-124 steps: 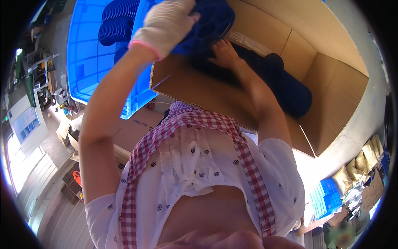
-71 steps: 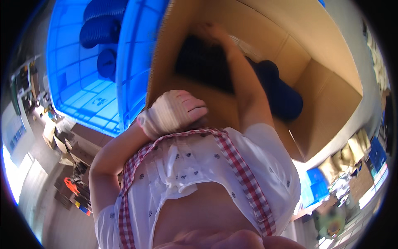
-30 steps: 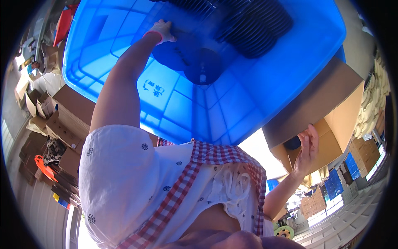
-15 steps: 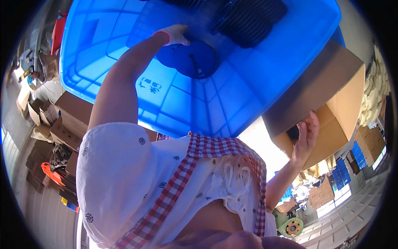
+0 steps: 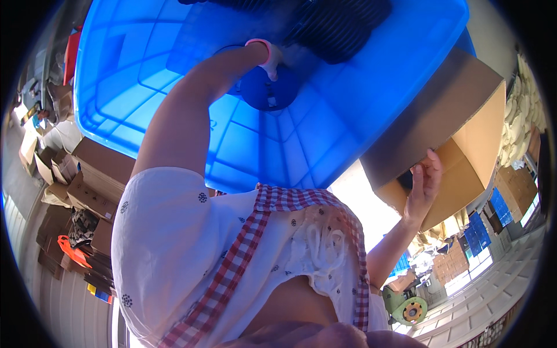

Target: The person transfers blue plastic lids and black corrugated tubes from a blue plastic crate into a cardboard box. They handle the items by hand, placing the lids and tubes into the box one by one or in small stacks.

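My left hand [image 5: 274, 60], in a whitish glove with a pink cuff, reaches down into a large blue plastic bin [image 5: 145, 124]. It rests at the upper edge of a dark round disc [image 5: 270, 91]; another disc lies partly behind my wrist. Most of the left fingers are hidden, so their grip cannot be made out. Bare and half curled, my right hand [image 5: 425, 184] holds the edge of a brown cardboard box's flap [image 5: 432, 113]. Something dark shows inside that box, beside my thumb.
Stacks of black ribbed discs [image 5: 342, 29] lie at the bin's far side. Folded cardboard boxes [image 5: 96, 194] are piled to the left, with an orange bag [image 5: 73, 250] near them. Pale stacked pieces [image 5: 518, 124] line the far right. A green machine part [image 5: 406, 307] stands at lower right.
My left hand has moved right and slightly down over the discs, its fingers now more hidden. My right hand stays at the box flap. The whole view has shifted slightly.
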Motion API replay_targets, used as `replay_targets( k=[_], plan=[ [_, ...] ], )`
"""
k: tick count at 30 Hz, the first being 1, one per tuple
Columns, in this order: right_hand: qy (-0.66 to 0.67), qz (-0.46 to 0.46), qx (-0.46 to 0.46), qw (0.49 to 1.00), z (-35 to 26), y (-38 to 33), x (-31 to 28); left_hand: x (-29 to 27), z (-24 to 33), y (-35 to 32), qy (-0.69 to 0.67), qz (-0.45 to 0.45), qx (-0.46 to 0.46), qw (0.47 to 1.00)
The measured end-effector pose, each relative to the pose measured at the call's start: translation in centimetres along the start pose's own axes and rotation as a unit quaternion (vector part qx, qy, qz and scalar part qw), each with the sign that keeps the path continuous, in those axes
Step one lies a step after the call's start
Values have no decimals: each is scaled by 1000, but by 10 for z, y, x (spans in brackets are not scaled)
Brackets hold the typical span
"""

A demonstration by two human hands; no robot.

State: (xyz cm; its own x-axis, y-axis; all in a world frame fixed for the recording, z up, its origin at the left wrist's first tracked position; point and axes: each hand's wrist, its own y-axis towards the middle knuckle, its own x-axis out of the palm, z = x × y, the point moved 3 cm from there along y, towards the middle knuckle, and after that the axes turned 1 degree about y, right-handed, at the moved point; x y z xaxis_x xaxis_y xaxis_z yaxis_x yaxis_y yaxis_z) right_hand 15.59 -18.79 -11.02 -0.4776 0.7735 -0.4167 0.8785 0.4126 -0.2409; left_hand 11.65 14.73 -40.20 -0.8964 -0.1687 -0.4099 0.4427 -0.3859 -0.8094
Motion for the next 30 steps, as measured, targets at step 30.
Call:
replay_targets(
  k=[30],
  plan=[
    [188,-16,-154,970,-32,101,13,-188,129,-273,-378,435,194,794]
  ],
)
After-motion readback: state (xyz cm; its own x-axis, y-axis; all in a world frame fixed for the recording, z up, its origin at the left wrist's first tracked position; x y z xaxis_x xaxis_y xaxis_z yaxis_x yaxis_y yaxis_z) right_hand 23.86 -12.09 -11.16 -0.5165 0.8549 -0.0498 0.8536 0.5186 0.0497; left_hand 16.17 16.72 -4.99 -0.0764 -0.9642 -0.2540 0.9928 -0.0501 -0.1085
